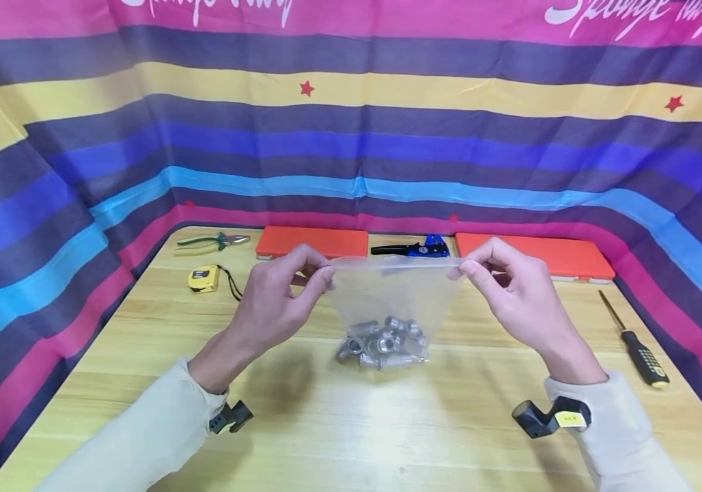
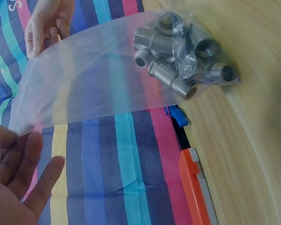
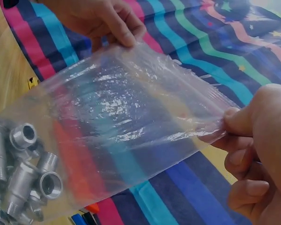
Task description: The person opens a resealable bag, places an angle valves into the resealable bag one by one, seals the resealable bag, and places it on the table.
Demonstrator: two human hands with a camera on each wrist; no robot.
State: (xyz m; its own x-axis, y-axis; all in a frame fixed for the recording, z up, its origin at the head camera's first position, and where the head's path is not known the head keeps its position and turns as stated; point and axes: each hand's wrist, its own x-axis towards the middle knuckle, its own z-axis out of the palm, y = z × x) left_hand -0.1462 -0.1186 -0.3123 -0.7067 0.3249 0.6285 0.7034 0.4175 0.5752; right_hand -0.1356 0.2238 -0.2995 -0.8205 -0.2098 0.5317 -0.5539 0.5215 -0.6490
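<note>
A person holds a clear plastic bag point(image 1: 390, 301) stretched between both hands at the centre of the head view, above a wooden table point(image 1: 351, 424). The left hand point(image 1: 277, 290) pinches the bag's top left corner between thumb and fingertips; the right hand point(image 1: 513, 287) pinches the top right corner the same way. A cluster of grey metal pipe fittings point(image 1: 382, 338) weighs down the bottom of the bag, which seems to rest on or just above the tabletop.

The risk, as I judge it, lies in the thin film: the fittings are heavy and threaded, so a sharp pull could tear the bag or slip a corner from a pinch, spilling the fittings across the table.

The head view alone shows what lies around: pliers point(image 1: 212, 241) and a yellow tape measure point(image 1: 203, 279) at upper left, two orange cases point(image 1: 312, 242) along the far edge, a blue tool point(image 1: 415, 248) between them, a screwdriver point(image 1: 634, 339) at right. The right wrist view shows the pinch on the bag's edge up close; the left wrist view shows the fittings' threads and open ends most clearly
</note>
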